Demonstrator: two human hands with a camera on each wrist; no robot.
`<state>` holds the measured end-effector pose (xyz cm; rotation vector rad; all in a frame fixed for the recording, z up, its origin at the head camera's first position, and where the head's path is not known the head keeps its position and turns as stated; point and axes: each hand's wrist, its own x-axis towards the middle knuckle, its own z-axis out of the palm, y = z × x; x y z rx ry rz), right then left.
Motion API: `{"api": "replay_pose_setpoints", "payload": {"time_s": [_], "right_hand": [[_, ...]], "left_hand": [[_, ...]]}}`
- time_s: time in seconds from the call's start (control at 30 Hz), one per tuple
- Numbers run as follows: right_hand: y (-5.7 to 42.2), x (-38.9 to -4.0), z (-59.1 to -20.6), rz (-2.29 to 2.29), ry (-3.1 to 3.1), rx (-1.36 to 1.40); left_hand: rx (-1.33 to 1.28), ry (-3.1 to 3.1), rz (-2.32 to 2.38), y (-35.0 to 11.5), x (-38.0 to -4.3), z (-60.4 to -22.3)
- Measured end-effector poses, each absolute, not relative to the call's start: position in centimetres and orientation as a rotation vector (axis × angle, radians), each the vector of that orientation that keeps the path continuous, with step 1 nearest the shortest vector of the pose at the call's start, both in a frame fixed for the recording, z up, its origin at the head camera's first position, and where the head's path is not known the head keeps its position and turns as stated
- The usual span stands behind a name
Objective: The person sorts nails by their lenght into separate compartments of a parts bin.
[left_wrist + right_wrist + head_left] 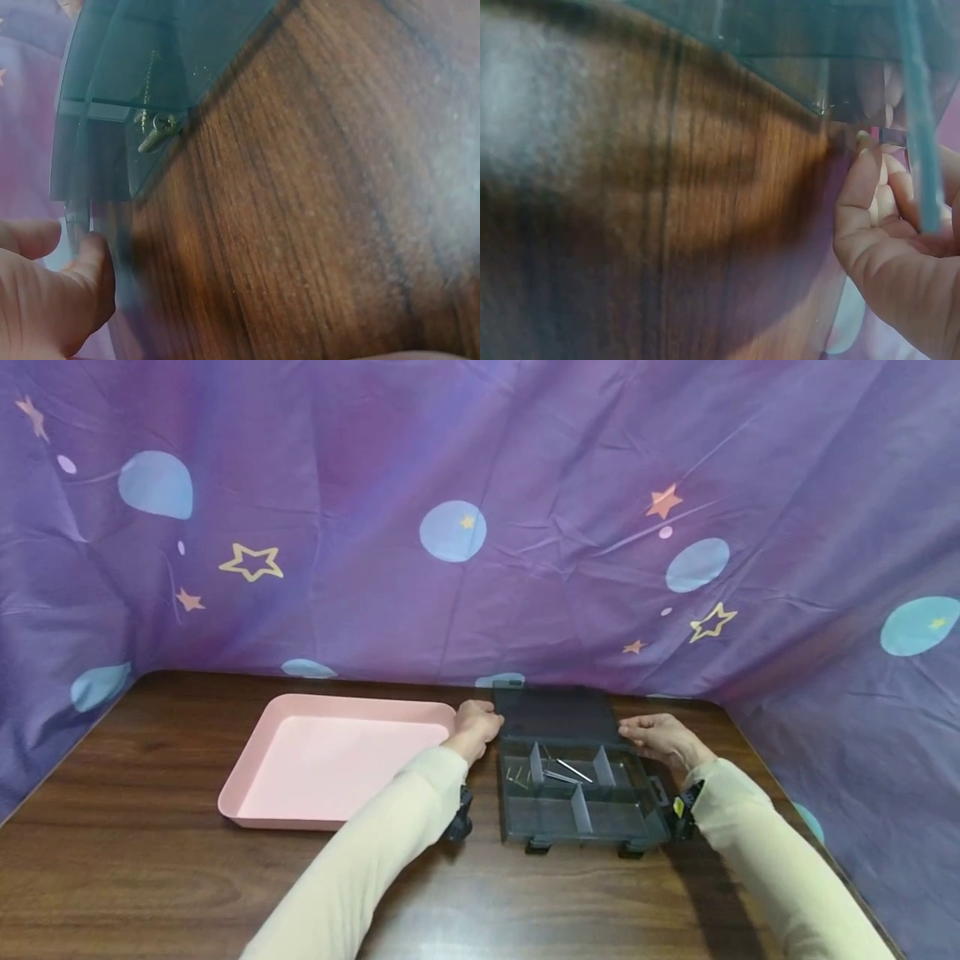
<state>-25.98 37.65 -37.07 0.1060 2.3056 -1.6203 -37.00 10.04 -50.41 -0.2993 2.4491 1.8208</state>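
A dark translucent organizer box [537, 820] stands on the table with its lid [555, 714] swung back, away from the person. My left hand [477, 727] pinches the lid's left edge between thumb and fingers; the left wrist view shows this hand [52, 296] at the box's back corner. On the opposite side, my right hand [667, 741] holds the lid's right edge, its fingers curled in the right wrist view. Inside the box, thin silver rods [574, 771] lie by the dividers. Brass-coloured screws [159, 127] sit in the left back compartment.
A shallow pink tray [251, 768] stands left of the box, close beside the left forearm. Two dark latches [537, 845] hang at the box's front, and a handle [658, 790] is on its right side. A purple patterned cloth [360, 527] hangs behind the wooden table [112, 860].
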Motion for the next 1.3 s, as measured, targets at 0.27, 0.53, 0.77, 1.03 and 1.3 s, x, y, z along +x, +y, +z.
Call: {"api": "replay_pose_setpoints", "payload": {"time_s": [0.27,0.53,0.77,1.03,1.3], "right_hand": [[37.3,-25.4,-36.2,-1.801,2.243,0.106],[36.9,-24.8,-35.3,-1.730,2.371,0.150],[36.9,-24.1,-35.1,-1.741,2.424,0.161],[37.1,-23.2,-34.7,-1.903,2.331,0.132],[38.4,-22.7,-34.9,-2.044,2.200,0.059]], "left_hand": [[-0.244,2.421,1.981,10.2,-37.7,-50.1],[-0.095,2.398,2.153,9.3,-36.8,-49.3],[-0.142,2.378,2.092,7.1,-26.3,-36.8],[-0.054,2.456,2.078,6.4,-24.6,-35.2],[0.035,2.367,2.164,6.0,-23.8,-34.7]]}}
